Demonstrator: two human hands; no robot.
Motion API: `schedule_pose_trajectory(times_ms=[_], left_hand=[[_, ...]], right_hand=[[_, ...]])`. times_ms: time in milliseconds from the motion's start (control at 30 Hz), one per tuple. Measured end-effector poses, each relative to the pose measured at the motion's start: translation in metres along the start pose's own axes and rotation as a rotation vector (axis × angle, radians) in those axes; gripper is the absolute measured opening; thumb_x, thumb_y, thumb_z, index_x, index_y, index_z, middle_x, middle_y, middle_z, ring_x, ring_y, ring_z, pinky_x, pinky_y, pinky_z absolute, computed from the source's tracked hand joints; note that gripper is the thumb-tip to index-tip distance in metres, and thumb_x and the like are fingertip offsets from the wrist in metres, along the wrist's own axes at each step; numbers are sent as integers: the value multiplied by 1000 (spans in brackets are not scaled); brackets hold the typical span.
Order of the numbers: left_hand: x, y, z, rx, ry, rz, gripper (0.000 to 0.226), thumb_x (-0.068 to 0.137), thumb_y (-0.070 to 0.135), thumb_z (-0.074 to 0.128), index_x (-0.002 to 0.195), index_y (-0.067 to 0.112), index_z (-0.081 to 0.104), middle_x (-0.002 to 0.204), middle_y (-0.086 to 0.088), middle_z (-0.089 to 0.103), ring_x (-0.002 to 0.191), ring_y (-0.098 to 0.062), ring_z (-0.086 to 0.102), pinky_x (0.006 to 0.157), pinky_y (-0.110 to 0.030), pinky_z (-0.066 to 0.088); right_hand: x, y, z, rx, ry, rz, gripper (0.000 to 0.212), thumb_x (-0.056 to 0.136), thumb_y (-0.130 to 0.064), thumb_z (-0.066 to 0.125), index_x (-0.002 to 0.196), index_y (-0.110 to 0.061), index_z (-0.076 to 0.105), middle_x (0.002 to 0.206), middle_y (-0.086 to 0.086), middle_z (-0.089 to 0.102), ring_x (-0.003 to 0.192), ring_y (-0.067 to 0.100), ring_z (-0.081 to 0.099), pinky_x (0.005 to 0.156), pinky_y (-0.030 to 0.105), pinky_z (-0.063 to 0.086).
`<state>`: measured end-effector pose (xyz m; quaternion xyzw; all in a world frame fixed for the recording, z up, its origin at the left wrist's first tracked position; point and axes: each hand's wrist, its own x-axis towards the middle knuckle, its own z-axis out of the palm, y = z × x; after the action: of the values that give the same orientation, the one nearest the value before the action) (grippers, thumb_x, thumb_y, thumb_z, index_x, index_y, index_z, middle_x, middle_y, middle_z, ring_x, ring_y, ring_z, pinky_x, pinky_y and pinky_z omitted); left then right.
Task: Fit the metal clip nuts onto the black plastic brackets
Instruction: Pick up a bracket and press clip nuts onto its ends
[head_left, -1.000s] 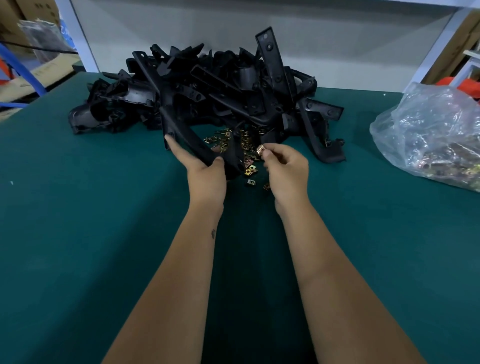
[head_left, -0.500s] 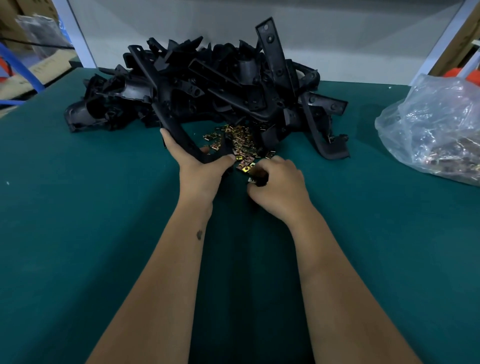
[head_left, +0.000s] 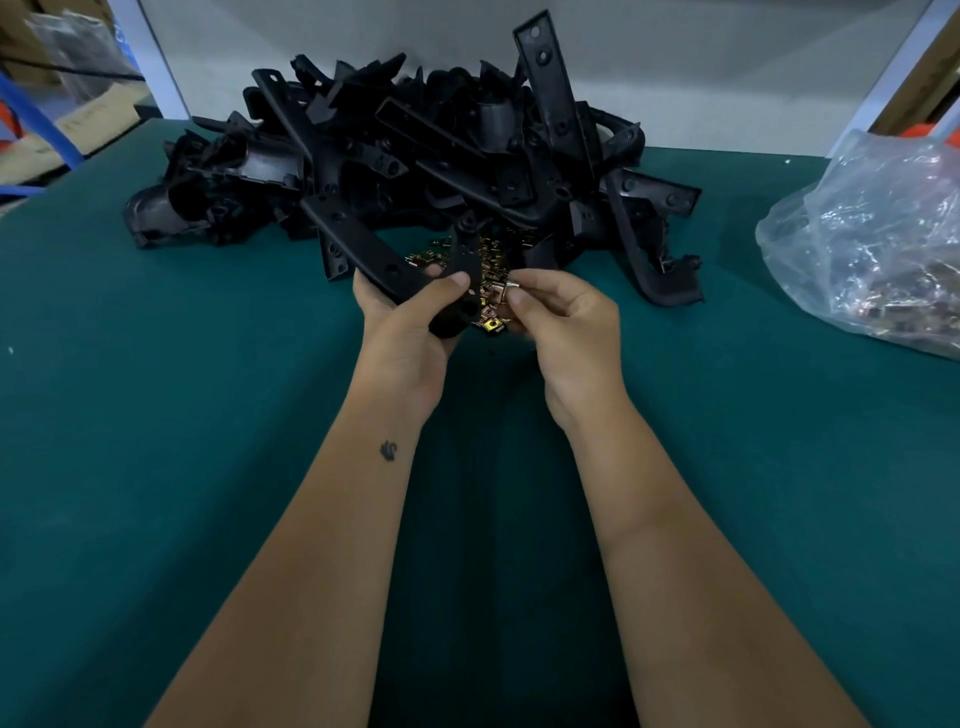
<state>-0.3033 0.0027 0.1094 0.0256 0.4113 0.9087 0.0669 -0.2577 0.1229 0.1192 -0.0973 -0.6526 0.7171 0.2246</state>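
Right grip: right hand (head_left: 566, 322) pinches one metal clip nut (head_left: 500, 294) between thumb and forefinger, holding it just beside the bracket's edge.
Left grip: left hand (head_left: 410, 325) curls round a black plastic bracket (head_left: 410, 270), thumb pressed on its upper face, fingers underneath.
Clip nut handling: looks tiny, light, stiff and slick; best pinched by its flat faces with the open mouth towards the bracket. Easy to drop, I judge.
Bracket handling: long, rigid, light moulding; holding close to the fitting end should stop it twisting as the nut is pushed on.
Loose nuts: small heap of clip nuts (head_left: 485, 260) on the green table (head_left: 156, 415), just beyond the hands.
Bracket pile: black brackets (head_left: 415, 156) stacked behind.
Bag: clear plastic bag (head_left: 872, 239) lies well apart to the right.
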Motion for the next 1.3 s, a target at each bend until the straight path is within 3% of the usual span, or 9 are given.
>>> schedule_pose_trajectory(times_ms=[133, 233, 367, 533, 667, 800, 1133, 1300], left_hand=[[-1, -1, 1, -33, -6, -29, 77, 83, -6, 66, 144, 27, 32, 110, -5, 62, 104, -20, 68, 77, -37, 57], [-2, -1, 2, -64, -19, -56, 71, 82, -4, 67, 139, 27, 38, 116, -6, 64, 115, -27, 64, 86, -43, 58], [-4, 2, 3, -108, -37, -86, 55, 85, -5, 65, 128, 24, 47, 109, -4, 66, 99, -20, 69, 78, -33, 57], [-6, 4, 4, -120, -46, -134, 34, 86, -4, 64, 112, 16, 51, 108, -6, 67, 98, -22, 68, 75, -31, 56], [-7, 5, 3, -115, -93, -145, 32, 88, -3, 62, 108, 19, 52, 102, -3, 70, 94, -19, 70, 75, -32, 56], [-8, 6, 3, -86, -104, -146, 33, 88, 3, 65, 114, 19, 50, 104, -2, 71, 96, -17, 70, 76, -30, 56], [-8, 4, 4, -27, -107, -133, 38, 85, 6, 69, 116, 17, 50, 106, -4, 70, 94, -18, 70, 81, -31, 56], [-9, 4, 3, -30, -117, -135, 46, 79, 7, 73, 118, 18, 50, 108, -3, 70, 93, -17, 70, 75, -29, 56]], right_hand=[[0, 0, 0, 36, 30, 26, 20, 88, 1, 66, 86, -18, 71, 81, -3, 72, 79, 8, 67, 73, 21, 54], [0, -1, -1, 99, 58, 66, 17, 88, 1, 66, 88, -15, 71, 79, -3, 69, 76, 8, 64, 72, 22, 53], [2, -5, -2, 391, 32, 174, 16, 91, 5, 61, 98, -6, 70, 76, 1, 70, 67, 8, 65, 65, 18, 52], [1, -7, -2, 528, -18, 219, 17, 92, 5, 58, 93, -7, 69, 77, 3, 70, 71, 10, 66, 68, 20, 54], [0, -6, -1, 468, -66, 169, 20, 93, 1, 58, 90, -15, 69, 78, 1, 68, 72, 11, 64, 68, 22, 54], [-1, -6, 2, 437, -78, 165, 21, 94, 4, 51, 88, -8, 67, 80, 6, 69, 75, 15, 66, 71, 25, 55], [-3, -6, 3, 385, -105, 148, 16, 88, 7, 60, 87, -8, 68, 86, 9, 70, 79, 18, 64, 75, 29, 54], [-3, -7, 3, 425, -96, 178, 16, 88, 6, 60, 86, -8, 69, 85, 9, 69, 74, 16, 62, 72, 28, 55]])
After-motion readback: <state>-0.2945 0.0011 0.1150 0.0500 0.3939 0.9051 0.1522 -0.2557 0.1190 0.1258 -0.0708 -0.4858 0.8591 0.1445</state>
